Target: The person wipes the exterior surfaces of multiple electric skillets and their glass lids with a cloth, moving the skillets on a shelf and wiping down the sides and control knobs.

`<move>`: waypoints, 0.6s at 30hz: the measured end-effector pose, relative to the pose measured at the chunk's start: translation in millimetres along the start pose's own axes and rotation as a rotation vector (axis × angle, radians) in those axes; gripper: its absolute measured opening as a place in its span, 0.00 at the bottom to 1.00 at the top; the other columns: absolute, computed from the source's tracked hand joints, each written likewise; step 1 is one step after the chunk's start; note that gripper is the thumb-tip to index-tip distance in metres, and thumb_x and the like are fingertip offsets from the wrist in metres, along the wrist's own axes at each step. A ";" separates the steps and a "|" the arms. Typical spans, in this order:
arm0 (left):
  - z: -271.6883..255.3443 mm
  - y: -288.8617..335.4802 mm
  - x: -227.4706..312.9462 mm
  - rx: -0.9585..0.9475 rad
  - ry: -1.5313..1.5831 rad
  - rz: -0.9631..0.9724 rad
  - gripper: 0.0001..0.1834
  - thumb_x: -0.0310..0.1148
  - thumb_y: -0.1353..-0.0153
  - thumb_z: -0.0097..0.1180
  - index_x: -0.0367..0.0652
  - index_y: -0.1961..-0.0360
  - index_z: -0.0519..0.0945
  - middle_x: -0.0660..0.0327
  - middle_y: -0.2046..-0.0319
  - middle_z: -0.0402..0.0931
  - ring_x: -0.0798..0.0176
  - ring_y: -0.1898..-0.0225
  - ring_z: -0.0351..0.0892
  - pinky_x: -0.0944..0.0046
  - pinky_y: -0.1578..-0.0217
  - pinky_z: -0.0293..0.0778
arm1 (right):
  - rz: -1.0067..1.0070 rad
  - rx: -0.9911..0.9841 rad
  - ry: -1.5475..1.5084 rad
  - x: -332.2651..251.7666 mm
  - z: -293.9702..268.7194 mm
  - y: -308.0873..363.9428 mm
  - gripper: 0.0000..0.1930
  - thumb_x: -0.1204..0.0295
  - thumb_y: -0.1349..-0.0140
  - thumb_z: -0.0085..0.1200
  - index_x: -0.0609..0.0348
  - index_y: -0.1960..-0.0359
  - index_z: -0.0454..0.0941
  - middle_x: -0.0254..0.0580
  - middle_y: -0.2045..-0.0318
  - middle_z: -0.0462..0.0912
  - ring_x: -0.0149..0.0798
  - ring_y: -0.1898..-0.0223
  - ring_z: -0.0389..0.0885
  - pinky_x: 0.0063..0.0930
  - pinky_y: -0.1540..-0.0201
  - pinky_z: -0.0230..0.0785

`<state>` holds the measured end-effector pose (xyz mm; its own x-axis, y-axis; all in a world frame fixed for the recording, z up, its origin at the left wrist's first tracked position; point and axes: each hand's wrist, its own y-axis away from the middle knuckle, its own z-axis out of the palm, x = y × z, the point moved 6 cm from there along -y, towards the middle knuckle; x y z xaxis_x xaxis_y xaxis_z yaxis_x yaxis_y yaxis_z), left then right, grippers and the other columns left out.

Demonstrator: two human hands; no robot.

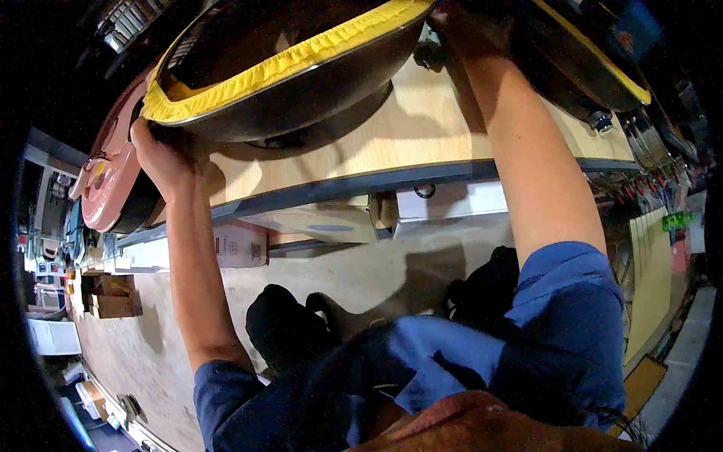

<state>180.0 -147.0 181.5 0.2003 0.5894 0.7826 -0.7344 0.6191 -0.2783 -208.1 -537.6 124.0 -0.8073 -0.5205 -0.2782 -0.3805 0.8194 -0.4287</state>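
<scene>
A large, dark, round wok-like pan (301, 98) with a yellow ruffled band (294, 56) along its rim spans the top of the view. It is tilted, its rim raised above the light wood tabletop (354, 147). My left hand (167, 160) is closed on its left edge, the fingers partly hidden behind and under the rim. My right hand (450, 21) reaches up to its right end in deep shadow; the fingers barely show. Beside my right forearm stands a second dark pan (561, 68) with a yellow edge and a silver-black knob (600, 123).
A pink glossy appliance (113, 184) stands left of the pan. Below the table's dark front edge (324, 182) are cardboard boxes (324, 220) and a white box (452, 200). Pale panels (649, 279) lean at the right. My black shoes (290, 324) stand on the concrete floor (376, 282).
</scene>
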 end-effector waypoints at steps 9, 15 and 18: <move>-11.0 -9.3 4.8 0.003 -0.079 0.085 0.22 0.43 0.29 0.44 0.36 0.49 0.80 0.55 0.54 0.82 0.54 0.55 0.83 0.54 0.51 0.79 | 0.031 -0.018 0.215 30.4 8.3 4.8 0.23 0.67 0.28 0.42 0.61 0.35 0.73 0.59 0.35 0.74 0.59 0.38 0.76 0.48 0.35 0.69; -49.0 -25.0 7.5 0.047 -0.119 0.036 0.21 0.44 0.33 0.54 0.35 0.53 0.81 0.59 0.58 0.82 0.59 0.59 0.81 0.58 0.54 0.77 | -0.145 0.127 0.158 -22.4 21.7 57.5 0.25 0.64 0.26 0.39 0.62 0.33 0.71 0.60 0.34 0.73 0.61 0.36 0.75 0.48 0.33 0.66; 18.3 -18.1 -15.7 -0.079 -0.075 0.021 0.25 0.47 0.30 0.46 0.36 0.48 0.79 0.55 0.53 0.82 0.53 0.55 0.83 0.51 0.52 0.80 | -0.220 0.075 0.245 51.2 -3.8 92.4 0.31 0.52 0.26 0.40 0.58 0.28 0.66 0.61 0.33 0.71 0.60 0.32 0.70 0.46 0.29 0.60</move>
<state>178.4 -177.0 184.4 0.1344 0.5641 0.8147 -0.6840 0.6477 -0.3357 -286.3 -487.6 73.3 -0.7970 -0.6027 0.0389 -0.5312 0.6689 -0.5201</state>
